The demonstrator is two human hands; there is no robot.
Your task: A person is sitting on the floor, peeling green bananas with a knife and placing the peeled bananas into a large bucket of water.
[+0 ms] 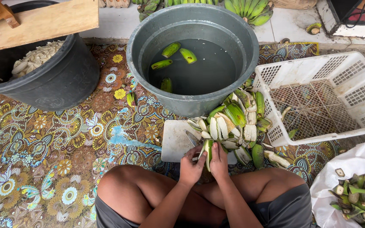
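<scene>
At 10 o'clock, a black tub (60, 80) holds pale slices under a wooden board (43, 21). At 12 o'clock, the grey tub (193, 25) holds water with peeled bananas (178, 52) afloat. At centre, over the white board (176, 141), the left hand (191, 165) and right hand (219, 162) both close around a green banana (208, 152), a knife (192, 138) beside the left fingers. Keep the grip firm and strip the skin lengthwise, blade away from thumbs. Peels (235, 122) lie at 1 o'clock; the white crate (317, 67) at 2 o'clock; a bag (351, 164) of stems at 4 o'clock.
</scene>
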